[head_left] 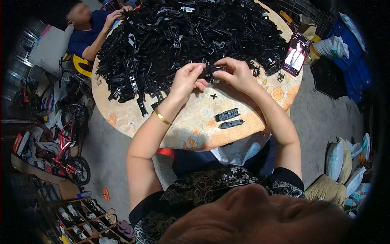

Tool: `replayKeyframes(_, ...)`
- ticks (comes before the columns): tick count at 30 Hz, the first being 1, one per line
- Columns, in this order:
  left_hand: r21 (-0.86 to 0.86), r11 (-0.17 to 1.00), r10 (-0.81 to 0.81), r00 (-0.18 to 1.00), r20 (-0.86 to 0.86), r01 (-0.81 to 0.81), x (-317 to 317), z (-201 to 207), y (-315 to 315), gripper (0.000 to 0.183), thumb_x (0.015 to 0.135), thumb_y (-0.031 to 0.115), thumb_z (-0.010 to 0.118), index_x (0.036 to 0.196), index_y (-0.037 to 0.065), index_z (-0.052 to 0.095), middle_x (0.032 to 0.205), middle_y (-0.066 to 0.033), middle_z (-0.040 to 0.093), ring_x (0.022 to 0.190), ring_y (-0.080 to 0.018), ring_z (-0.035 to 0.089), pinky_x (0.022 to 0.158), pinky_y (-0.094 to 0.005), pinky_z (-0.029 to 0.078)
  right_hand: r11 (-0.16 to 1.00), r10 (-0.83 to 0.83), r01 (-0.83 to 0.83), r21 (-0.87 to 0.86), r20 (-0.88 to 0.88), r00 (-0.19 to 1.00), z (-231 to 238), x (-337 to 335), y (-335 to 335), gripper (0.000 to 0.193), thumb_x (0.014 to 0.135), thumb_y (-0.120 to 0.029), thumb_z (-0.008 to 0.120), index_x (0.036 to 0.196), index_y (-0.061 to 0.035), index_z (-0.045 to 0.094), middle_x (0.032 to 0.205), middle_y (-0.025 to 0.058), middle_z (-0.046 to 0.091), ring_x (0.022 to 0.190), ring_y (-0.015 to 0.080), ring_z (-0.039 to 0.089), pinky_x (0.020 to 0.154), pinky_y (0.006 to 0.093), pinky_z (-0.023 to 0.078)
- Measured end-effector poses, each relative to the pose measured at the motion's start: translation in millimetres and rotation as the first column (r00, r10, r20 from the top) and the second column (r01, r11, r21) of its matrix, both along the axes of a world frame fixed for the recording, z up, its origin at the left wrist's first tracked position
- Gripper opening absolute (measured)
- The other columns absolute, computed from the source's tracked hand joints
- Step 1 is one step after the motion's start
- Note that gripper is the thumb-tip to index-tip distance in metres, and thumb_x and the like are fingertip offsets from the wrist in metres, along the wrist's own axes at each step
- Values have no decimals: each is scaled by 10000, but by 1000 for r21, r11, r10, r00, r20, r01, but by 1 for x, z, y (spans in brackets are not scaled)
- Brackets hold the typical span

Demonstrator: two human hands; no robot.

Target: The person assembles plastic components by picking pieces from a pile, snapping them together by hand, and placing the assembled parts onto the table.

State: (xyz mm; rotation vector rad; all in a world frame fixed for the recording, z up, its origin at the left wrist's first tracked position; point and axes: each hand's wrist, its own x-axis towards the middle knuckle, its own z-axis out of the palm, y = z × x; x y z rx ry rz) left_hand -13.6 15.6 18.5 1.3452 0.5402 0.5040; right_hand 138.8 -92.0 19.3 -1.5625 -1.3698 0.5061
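A small black plastic part (209,72) is between my two hands at the near edge of a large pile of black plastic parts (170,36). The thumb and forefinger of my left hand (187,80) are closed at its left end, and its other fingers are curled. My right hand (236,76) pinches the right end between thumb and forefinger. Fingers hide much of the part. Just below them lies a tiny black cross-shaped piece (213,96). Closer to the table's front edge, a black slotted part (226,115) and a smoother black elongated part (231,124) lie side by side.
The round table has a flowered cloth (122,118). A lit phone (295,54) leans at its right edge. Across the far left, another person (91,32) reaches to the pile. A red bicycle (67,140), a shoe rack (87,219), blue crates (353,61) and sacks (329,187) stand around.
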Motion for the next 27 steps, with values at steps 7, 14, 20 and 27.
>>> replayKeyframes(7, -59, 998, 20, 1000, 9, -19, 2, -7, 0, 288, 911, 198, 422, 1017, -52, 516, 813, -118, 607, 620, -148, 619, 520, -207, 514, 988, 84, -105, 110, 177, 981, 0, -5, -1, 324, 773, -131, 587, 1064, 6, 547, 952, 195, 601, 856, 289, 602, 718, 328, 471)
replayKeyframes(14, -58, 998, -15, 998, 60, 18, 5, -7, -7, 291, 896, 145, 447, 1083, -75, 488, 915, -132, 589, 751, -152, 613, 666, -220, 528, 988, 41, -105, 116, 452, 891, -2, -7, -3, 320, 778, -238, 578, 1051, -72, 573, 782, 161, 609, 701, 307, 593, 611, 367, 473)
replayKeyframes(20, 1, 1000, -8, 998, 60, 8, 4, -6, -13, 314, 869, 70, 479, 1146, -72, 447, 976, -132, 569, 826, -148, 594, 742, -220, 511, 979, -85, -48, 197, 617, 782, -4, -10, -3, 301, 777, -259, 568, 1031, -97, 586, 694, 117, 601, 636, 277, 590, 545, 371, 462)
replayKeyframes(27, -41, 999, 15, 997, 81, -12, 5, -13, -15, 345, 864, 54, 481, 1176, -78, 415, 996, -142, 561, 834, -154, 593, 775, -236, 501, 978, -80, -67, 199, 651, 755, -1, -9, -6, 238, 782, -236, 561, 947, -68, 596, 651, 112, 592, 595, 277, 583, 522, 372, 459)
